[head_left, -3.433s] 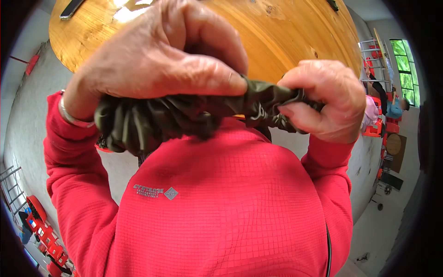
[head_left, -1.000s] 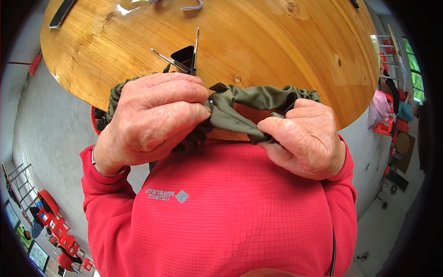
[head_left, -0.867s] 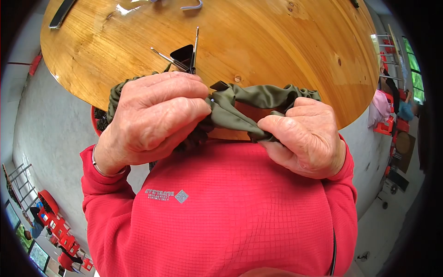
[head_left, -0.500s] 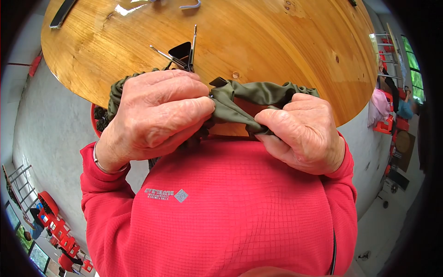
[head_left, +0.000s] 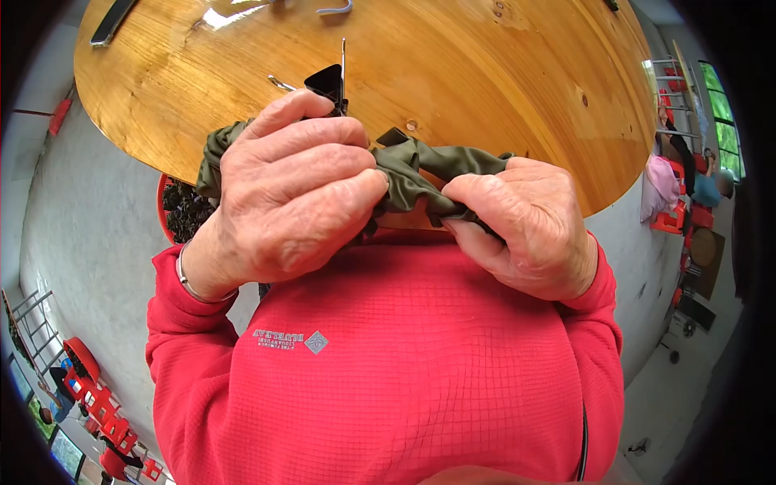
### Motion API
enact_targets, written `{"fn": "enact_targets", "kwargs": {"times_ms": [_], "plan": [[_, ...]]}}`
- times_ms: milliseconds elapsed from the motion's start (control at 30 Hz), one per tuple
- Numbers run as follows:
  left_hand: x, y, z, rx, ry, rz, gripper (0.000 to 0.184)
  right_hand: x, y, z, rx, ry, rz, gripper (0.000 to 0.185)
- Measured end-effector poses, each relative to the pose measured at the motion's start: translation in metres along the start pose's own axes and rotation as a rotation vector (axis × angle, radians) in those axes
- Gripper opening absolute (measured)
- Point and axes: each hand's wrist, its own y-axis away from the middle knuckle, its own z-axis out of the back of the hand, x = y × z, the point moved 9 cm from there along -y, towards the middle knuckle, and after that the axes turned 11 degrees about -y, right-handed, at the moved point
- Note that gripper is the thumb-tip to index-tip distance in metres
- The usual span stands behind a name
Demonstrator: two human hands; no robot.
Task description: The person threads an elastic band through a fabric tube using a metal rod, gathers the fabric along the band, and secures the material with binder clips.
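Gathered olive-green cloth [head_left: 453, 162] stretches between my two hands at the near edge of the wooden table. My left hand [head_left: 303, 190] is closed on its left part, with the thumb and fingertips pressed together on the folds. My right hand [head_left: 525, 226] pinches the other end between thumb and bent fingers. A black binder clip [head_left: 326, 81] with silver handles sticks out just beyond my left fingers; they hide where it is attached. A small dark tab [head_left: 393, 137] stands up from the cloth between the hands.
The round wooden table [head_left: 501, 89] has a black strip [head_left: 111, 23] at its far left and a pale hook-shaped item [head_left: 335, 10] at the back. A red basket [head_left: 166, 212] with dark contents sits below the left edge. Other people and red stools [head_left: 667, 220] are farther off.
My left hand has shifted slightly right, and its index finger has lifted toward the binder clip. The cloth between my hands has bunched up more. My right hand has moved slightly left.
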Motion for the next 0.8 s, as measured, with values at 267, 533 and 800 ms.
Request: {"fn": "enact_targets", "kwargs": {"times_ms": [267,533,800], "plan": [[-0.008,0.004,0.003,-0.11,0.043,-0.017,0.024,-0.009,0.001,0.009,0.056,-0.189,-0.099,0.024],[-0.007,0.004,-0.002,-0.166,0.089,0.028,0.026,-0.007,-0.004,0.006,0.034,-0.088,-0.096,0.022],[0.008,-0.011,-0.017,0.286,0.113,0.166,0.049,-0.003,-0.003,0.02,-0.053,-0.15,-0.062,0.022]]}}
